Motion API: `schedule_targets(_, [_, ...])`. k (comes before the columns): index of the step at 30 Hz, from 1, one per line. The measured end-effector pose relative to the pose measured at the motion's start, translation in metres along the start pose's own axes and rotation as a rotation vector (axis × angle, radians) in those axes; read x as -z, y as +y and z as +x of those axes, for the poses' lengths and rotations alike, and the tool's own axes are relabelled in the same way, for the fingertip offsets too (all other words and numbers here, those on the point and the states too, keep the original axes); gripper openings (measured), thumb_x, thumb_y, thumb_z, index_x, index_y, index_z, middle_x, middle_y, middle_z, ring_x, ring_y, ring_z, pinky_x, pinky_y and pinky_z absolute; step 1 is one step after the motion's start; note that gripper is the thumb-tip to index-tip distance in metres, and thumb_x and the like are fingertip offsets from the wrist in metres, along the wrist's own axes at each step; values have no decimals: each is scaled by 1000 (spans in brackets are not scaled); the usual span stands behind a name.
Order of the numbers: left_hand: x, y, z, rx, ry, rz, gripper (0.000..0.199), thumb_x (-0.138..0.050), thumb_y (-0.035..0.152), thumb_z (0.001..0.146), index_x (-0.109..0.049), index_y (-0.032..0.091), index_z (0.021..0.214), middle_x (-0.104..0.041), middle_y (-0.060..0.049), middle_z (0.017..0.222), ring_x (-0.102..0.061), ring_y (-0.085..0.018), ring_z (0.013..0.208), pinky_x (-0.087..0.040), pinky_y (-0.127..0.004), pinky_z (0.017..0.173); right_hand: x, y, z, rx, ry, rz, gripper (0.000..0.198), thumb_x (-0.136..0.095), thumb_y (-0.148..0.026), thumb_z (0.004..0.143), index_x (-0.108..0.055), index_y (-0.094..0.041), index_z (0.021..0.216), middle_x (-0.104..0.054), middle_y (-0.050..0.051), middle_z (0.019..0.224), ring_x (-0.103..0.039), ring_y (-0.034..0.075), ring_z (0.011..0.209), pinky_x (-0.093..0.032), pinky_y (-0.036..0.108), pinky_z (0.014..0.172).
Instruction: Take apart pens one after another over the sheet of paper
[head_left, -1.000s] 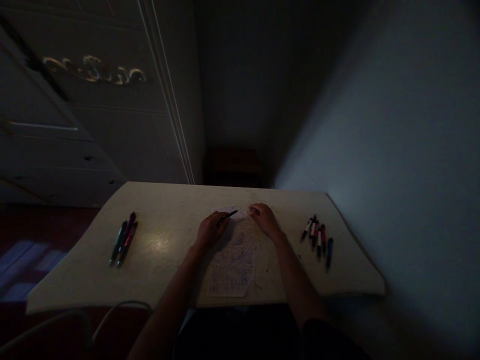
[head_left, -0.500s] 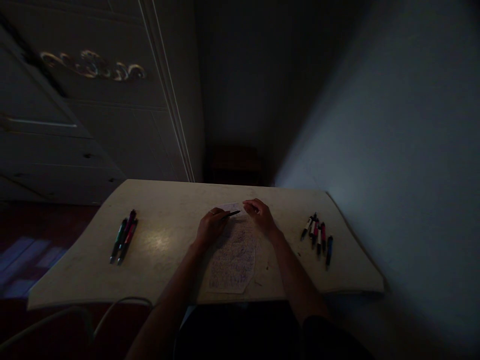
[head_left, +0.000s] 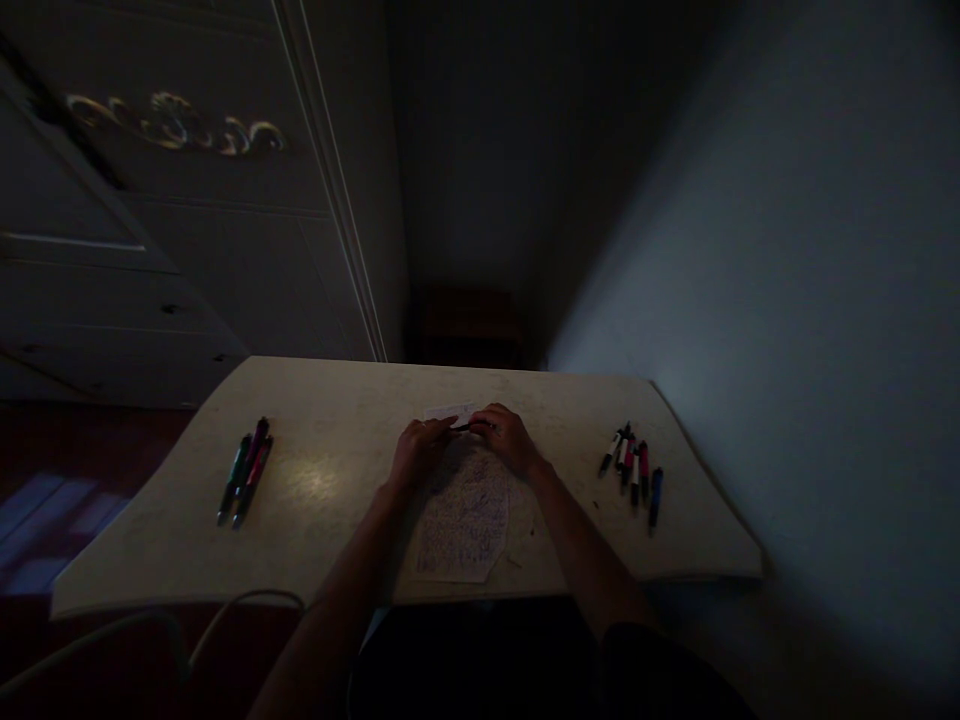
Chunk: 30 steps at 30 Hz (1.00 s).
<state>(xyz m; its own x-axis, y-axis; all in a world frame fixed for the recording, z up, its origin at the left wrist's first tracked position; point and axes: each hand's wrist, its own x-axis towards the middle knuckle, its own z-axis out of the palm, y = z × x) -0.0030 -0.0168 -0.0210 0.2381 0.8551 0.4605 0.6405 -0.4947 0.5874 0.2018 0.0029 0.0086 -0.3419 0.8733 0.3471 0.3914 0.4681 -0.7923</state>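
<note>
Between my two hands is a slim dark pen (head_left: 462, 428), lying roughly level above the far part of a paper sheet (head_left: 463, 520). My left hand (head_left: 420, 447) is closed on the pen's left end. At the other end, the fingers of my right hand (head_left: 504, 433) are pinched around it. Dense scribble-like marks in dark ink cover the paper, which lies lengthwise in front of me. My hands hide part of its far end, and the dim light hides the pen's details.
On the table (head_left: 337, 400), three pens (head_left: 244, 475) lie together at the left. Several shorter pens or pen parts (head_left: 632, 465) are grouped at the right, with a blue one (head_left: 655, 500) beside them. A wall (head_left: 825, 350) borders the right side; a cabinet (head_left: 225, 260) stands behind left.
My right hand has moved left and down onto the pen's free end, which stuck out uncovered before. The left hand still holds the other end. The view has shifted slightly.
</note>
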Motion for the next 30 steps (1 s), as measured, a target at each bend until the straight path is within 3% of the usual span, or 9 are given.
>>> schedule_targets(6, [0, 3, -2, 150, 25, -37, 29, -50, 36, 94, -67, 22, 113, -74, -4, 85, -66, -18, 71, -51, -28, 68, -3, 4, 0, 20, 47, 36, 23, -61, -42, 91, -73, -22, 87, -65, 5, 86, -60, 20, 86, -47, 33, 84])
schedule_targets(11, [4, 6, 2, 94, 162, -132, 46, -68, 41, 81, -59, 20, 121, -64, -10, 114, -64, -17, 78, -53, -30, 71, -1, 12, -1, -7, 128, 53, 19, -64, -38, 89, -71, -20, 86, -65, 5, 85, -59, 19, 81, -48, 32, 78])
schedule_targets(14, [5, 6, 4, 73, 191, -170, 24, -64, 37, 84, -66, 20, 100, -66, -7, 95, -62, -17, 73, -51, -29, 67, 0, 18, -1, -33, 176, 53, 17, -64, -36, 88, -70, -20, 84, -65, 5, 83, -59, 19, 79, -47, 31, 76])
schedule_targets(16, [5, 6, 5, 105, 206, -185, 21, -63, 39, 85, -66, 19, 92, -66, -5, 83, -60, -16, 68, -50, -28, 65, 0, 20, 0, -38, 182, 56, 17, -64, -35, 87, -70, -20, 84, -65, 5, 83, -59, 19, 79, -47, 31, 76])
schedule_targets(22, [7, 9, 2, 337, 193, -264, 35, -49, 47, 92, -66, 19, 103, -59, 3, 56, -55, -14, 50, -41, -23, 50, 1, 19, 0, -5, 174, 66, 15, -64, -33, 87, -68, -19, 82, -63, 4, 82, -58, 19, 79, -47, 31, 78])
schedule_targets(26, [8, 9, 3, 377, 215, -281, 36, -49, 48, 92, -67, 18, 100, -58, 3, 54, -57, -15, 50, -42, -23, 51, 2, 20, 1, -5, 207, 52, 12, -63, -30, 87, -66, -20, 82, -63, 4, 83, -58, 19, 79, -47, 31, 77])
schedule_targets(30, [8, 8, 5, 375, 283, -378, 34, -58, 46, 87, -65, 18, 104, -65, 0, 68, -58, -13, 54, -45, -24, 55, 6, 26, 1, -19, 252, 21, 8, -62, -26, 86, -66, -21, 82, -63, 4, 84, -58, 20, 82, -47, 32, 79])
